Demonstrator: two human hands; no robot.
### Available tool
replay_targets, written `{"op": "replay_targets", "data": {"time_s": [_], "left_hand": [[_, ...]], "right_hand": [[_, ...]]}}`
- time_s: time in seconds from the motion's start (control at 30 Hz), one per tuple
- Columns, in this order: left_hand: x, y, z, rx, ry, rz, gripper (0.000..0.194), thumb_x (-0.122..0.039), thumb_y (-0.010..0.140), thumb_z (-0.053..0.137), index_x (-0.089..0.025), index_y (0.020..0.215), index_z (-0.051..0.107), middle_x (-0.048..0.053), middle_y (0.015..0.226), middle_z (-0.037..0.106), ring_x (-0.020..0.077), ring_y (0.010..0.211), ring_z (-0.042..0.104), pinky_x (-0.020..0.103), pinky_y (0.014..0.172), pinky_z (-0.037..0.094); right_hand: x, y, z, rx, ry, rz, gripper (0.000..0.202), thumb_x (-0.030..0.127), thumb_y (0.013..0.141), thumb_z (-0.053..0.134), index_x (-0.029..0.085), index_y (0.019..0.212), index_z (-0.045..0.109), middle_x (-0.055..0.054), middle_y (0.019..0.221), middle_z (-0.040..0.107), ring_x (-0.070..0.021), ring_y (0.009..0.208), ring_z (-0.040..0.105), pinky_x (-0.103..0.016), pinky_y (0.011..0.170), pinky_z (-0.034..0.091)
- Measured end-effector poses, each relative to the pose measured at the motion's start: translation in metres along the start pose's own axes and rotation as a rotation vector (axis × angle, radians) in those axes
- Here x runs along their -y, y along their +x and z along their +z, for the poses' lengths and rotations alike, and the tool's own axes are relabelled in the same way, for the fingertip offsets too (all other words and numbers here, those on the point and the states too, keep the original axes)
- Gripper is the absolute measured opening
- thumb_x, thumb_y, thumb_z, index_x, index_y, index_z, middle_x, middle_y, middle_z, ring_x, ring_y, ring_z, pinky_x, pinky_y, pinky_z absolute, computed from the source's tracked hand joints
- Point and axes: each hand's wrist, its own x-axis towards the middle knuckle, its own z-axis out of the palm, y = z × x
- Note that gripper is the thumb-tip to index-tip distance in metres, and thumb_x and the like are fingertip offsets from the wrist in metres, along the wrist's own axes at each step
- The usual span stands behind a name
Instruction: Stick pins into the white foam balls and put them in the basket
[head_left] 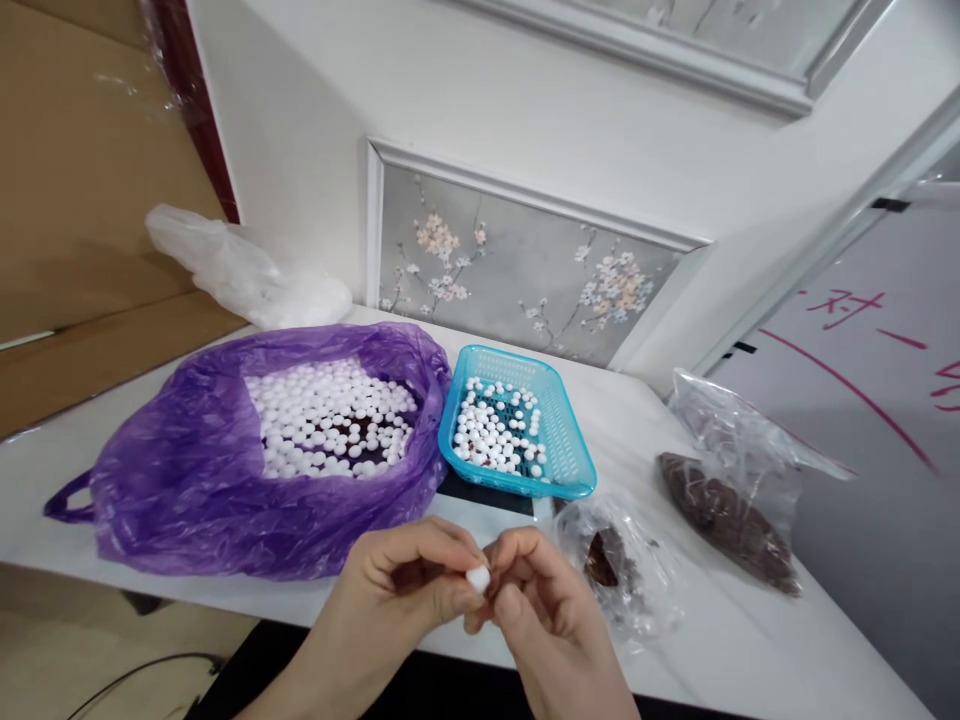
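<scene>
Left hand (401, 590) pinches white ball (478, 577) between fingers, above near edge of counter (720, 630). Right hand (551, 605) just beside, fingers bunched; cannot tell what they hold. Blue basket (562, 425) beyond.

On the table (720, 640), balls (480, 435) lie in the bag (187, 490) and in the basket (560, 425) right of it.

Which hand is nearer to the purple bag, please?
Left. The left hand is by the near right edge of the purple bag; the right hand is farther right.
</scene>
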Motion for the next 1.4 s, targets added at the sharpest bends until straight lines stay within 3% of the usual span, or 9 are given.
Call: {"op": "replay_targets", "data": {"time_s": [0.43, 0.53, 0.67, 0.73, 0.93, 1.07, 1.2, 1.3, 1.4], "left_hand": [[-0.002, -0.001, 0.004, -0.015, 0.131, -0.036, 0.016, -0.010, 0.073, 0.079, -0.026, 0.076, 0.082, 0.000, 0.078, 0.072, 0.0122, 0.057, 0.066, 0.025, 0.058, 0.056], [-0.007, 0.018, 0.012, -0.048, 0.389, 0.074, 0.009, -0.013, 0.075, 0.076, -0.022, 0.075, 0.079, 0.001, 0.075, 0.074, 0.0160, 0.066, 0.069, 0.024, 0.063, 0.056], [-0.009, 0.062, 0.011, -0.184, 0.828, 0.271, 0.011, -0.020, 0.086, 0.065, -0.016, 0.089, 0.075, 0.007, 0.090, 0.077, 0.0203, 0.081, 0.071, 0.028, 0.074, 0.057], [-0.007, 0.083, 0.007, -0.192, 0.900, 0.301, 0.019, -0.020, 0.089, 0.059, -0.015, 0.099, 0.074, 0.010, 0.102, 0.077, 0.0216, 0.085, 0.071, 0.032, 0.080, 0.057], [-0.008, 0.092, 0.004, -0.129, 1.139, 0.321, 0.032, -0.012, 0.088, 0.052, -0.018, 0.109, 0.076, 0.011, 0.124, 0.073, 0.0270, 0.116, 0.066, 0.041, 0.103, 0.048], [-0.035, 0.074, -0.019, -0.146, 1.324, 0.253, 0.033, -0.014, 0.090, 0.048, -0.020, 0.102, 0.079, 0.007, 0.115, 0.078, 0.0255, 0.109, 0.069, 0.036, 0.101, 0.049], [-0.065, 0.068, -0.066, -0.200, 1.512, 0.105, 0.032, -0.012, 0.090, 0.049, -0.019, 0.100, 0.078, 0.010, 0.108, 0.079, 0.0298, 0.102, 0.071, 0.042, 0.095, 0.050], [-0.063, 0.073, -0.095, -0.172, 1.615, -0.026, 0.025, -0.009, 0.088, 0.055, -0.018, 0.095, 0.077, 0.011, 0.101, 0.079, 0.0305, 0.099, 0.071, 0.045, 0.089, 0.052], [-0.047, 0.077, -0.108, -0.120, 1.661, -0.108, 0.018, -0.023, 0.092, 0.062, -0.017, 0.107, 0.069, 0.009, 0.111, 0.072, 0.0249, 0.099, 0.069, 0.046, 0.087, 0.055]], "right_hand": [[0.004, 0.003, -0.001, -0.011, -0.049, 0.026, 0.026, 0.038, 0.079, 0.079, 0.019, 0.079, 0.061, 0.003, 0.069, 0.061, -0.0113, 0.062, 0.057, -0.024, 0.061, 0.044], [0.027, -0.001, -0.017, -0.150, -0.438, -0.097, 0.026, 0.045, 0.082, 0.073, 0.020, 0.081, 0.065, 0.002, 0.068, 0.063, -0.0140, 0.063, 0.060, -0.025, 0.063, 0.047], [0.054, -0.007, -0.070, -0.488, -1.225, -0.153, 0.027, 0.044, 0.093, 0.053, 0.022, 0.090, 0.068, -0.004, 0.074, 0.073, -0.0215, 0.069, 0.069, -0.029, 0.066, 0.050], [0.056, -0.004, -0.094, -0.435, -1.668, -0.104, 0.030, 0.032, 0.095, 0.042, 0.023, 0.092, 0.071, -0.006, 0.080, 0.077, -0.0233, 0.070, 0.072, -0.031, 0.065, 0.050], [0.032, 0.008, -0.109, -0.264, -1.913, -0.070, 0.028, 0.015, 0.082, 0.048, 0.026, 0.064, 0.066, -0.004, 0.070, 0.076, -0.0233, 0.059, 0.070, -0.029, 0.050, 0.040], [0.021, 0.007, -0.111, -0.266, -2.025, -0.059, 0.031, 0.015, 0.086, 0.043, 0.027, 0.064, 0.060, -0.003, 0.070, 0.073, -0.0225, 0.060, 0.070, -0.028, 0.049, 0.038], [0.017, 0.004, -0.120, -0.288, -1.993, -0.123, 0.031, 0.022, 0.092, 0.035, 0.027, 0.070, 0.056, -0.004, 0.081, 0.072, -0.0216, 0.063, 0.070, -0.029, 0.050, 0.043], [0.015, 0.003, -0.124, -0.324, -1.971, -0.143, 0.025, 0.025, 0.091, 0.037, 0.028, 0.072, 0.053, -0.002, 0.068, 0.069, -0.0237, 0.057, 0.068, -0.031, 0.051, 0.045], [0.014, 0.003, -0.124, -0.352, -1.952, -0.149, 0.024, 0.026, 0.091, 0.037, 0.029, 0.073, 0.053, -0.002, 0.062, 0.069, -0.0246, 0.054, 0.067, -0.032, 0.050, 0.045]]}}
